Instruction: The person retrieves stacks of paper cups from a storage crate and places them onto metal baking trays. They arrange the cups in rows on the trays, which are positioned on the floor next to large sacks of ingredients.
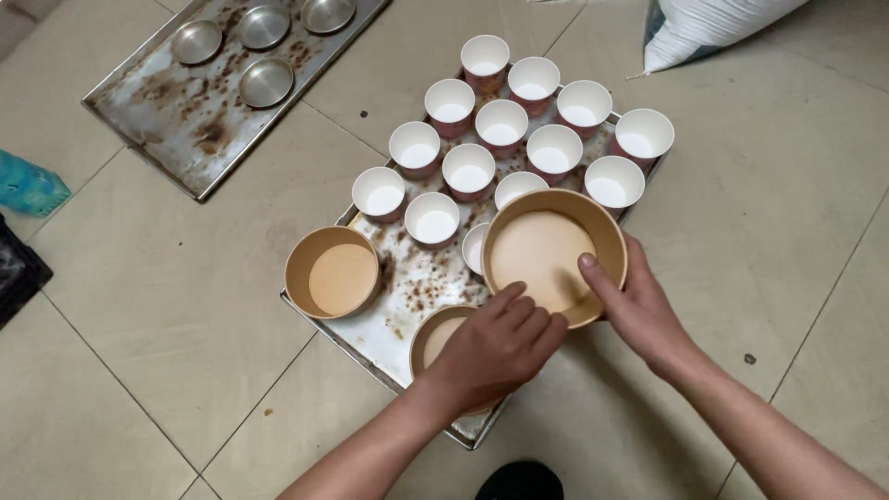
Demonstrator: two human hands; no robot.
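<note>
Two hands meet on one brown paper bowl [546, 255], which sits tilted over the near right part of the tray [407, 324], its open mouth turned up toward you. Your right hand [639, 306] has it grasped at the rim, thumb hooked inside the wall and fingers wrapped around the outside. Your left hand [495, 347] lies with curled fingers touching the near rim, its grip not closed around anything that can be made out. By its look the bowl is light, thin-walled and easy to dent, so the stiff rolled rim is the sound place to hold it, as you do now; squeezing the wall would likely buckle it. Both forearms come in from the bottom edge, the left crossing low over a second bowl [440, 338] that sits partly hidden beneath that hand. A third bowl [333, 273] stands upright at the tray's left edge, apart from your hands. Beyond them, small cups [468, 171] with white insides stand in close rows over the tray's far half. The tray is stained metal and rests on a tiled floor [167, 306]. Farther off lie another tray [185, 102] with round metal tins, and a white sack [704, 28] at the top right.
</note>
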